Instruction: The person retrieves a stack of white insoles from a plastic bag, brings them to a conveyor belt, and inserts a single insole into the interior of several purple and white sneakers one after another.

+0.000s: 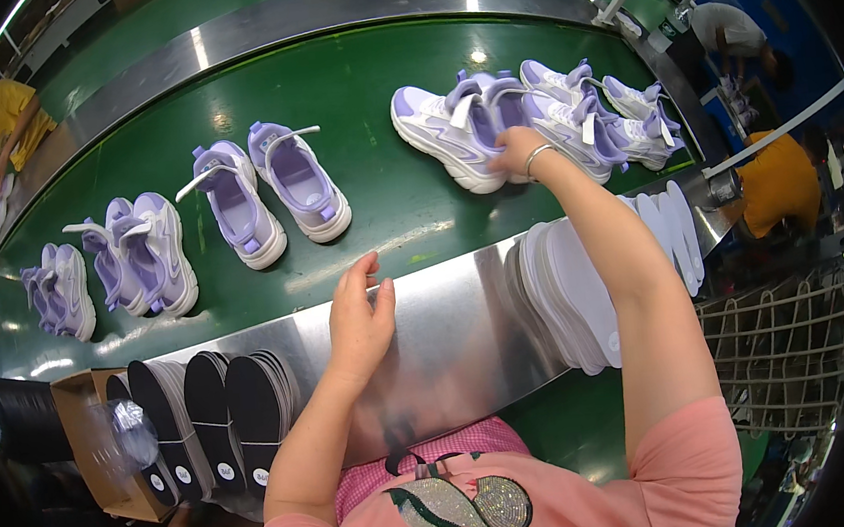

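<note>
My right hand (pixel 518 153) reaches over the green conveyor belt (pixel 376 169) and grips the heel of a white and lilac sneaker (pixel 441 134), whose toe points away to the left. Some of its fingers are hidden behind the heel. A second sneaker (pixel 510 105) stands close beside this one, partly covered. My left hand (pixel 361 318) hovers over the steel ledge (pixel 430 353) at the belt's near edge, fingers apart and holding nothing. Nearest to it on the belt is a pair of sneakers, the right one (pixel 303 180) and left one (pixel 236 204), with raised tongues.
More sneakers (pixel 154 253) stand left and right along the belt. White insoles (pixel 568 296) are stacked on the ledge under my right arm. Bundled black insoles (pixel 252 391) and a cardboard box (pixel 88 443) are at the left. A wire rack (pixel 784 360) stands right; other people work around the line.
</note>
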`<act>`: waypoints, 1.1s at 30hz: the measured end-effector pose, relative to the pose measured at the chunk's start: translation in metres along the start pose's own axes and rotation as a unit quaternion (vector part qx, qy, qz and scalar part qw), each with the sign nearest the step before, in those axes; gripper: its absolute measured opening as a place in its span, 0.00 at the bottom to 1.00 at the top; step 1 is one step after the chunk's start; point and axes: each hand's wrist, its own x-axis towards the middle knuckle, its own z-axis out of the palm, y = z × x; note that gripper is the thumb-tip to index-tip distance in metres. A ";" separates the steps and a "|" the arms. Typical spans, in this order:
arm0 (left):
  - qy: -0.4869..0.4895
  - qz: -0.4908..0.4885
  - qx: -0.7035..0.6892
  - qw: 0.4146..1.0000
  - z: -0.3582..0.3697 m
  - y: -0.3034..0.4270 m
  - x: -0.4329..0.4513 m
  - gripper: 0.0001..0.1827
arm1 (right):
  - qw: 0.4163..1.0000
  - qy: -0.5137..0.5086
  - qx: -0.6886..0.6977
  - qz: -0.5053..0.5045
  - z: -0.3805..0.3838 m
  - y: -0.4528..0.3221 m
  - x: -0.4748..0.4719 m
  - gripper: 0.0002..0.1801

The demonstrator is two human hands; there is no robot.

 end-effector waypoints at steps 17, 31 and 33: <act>0.110 0.106 0.094 0.984 0.036 -0.006 -0.079 0.31 | 0.965 0.016 -0.009 -0.262 0.066 -0.070 -0.272 0.16; 0.154 0.106 0.016 0.982 0.030 0.012 -0.073 0.12 | 0.950 0.308 -0.036 -0.026 0.078 0.050 -0.259 0.18; 0.171 0.105 0.012 0.980 0.033 0.014 -0.071 0.11 | 0.972 0.234 0.017 0.024 0.070 0.050 -0.255 0.18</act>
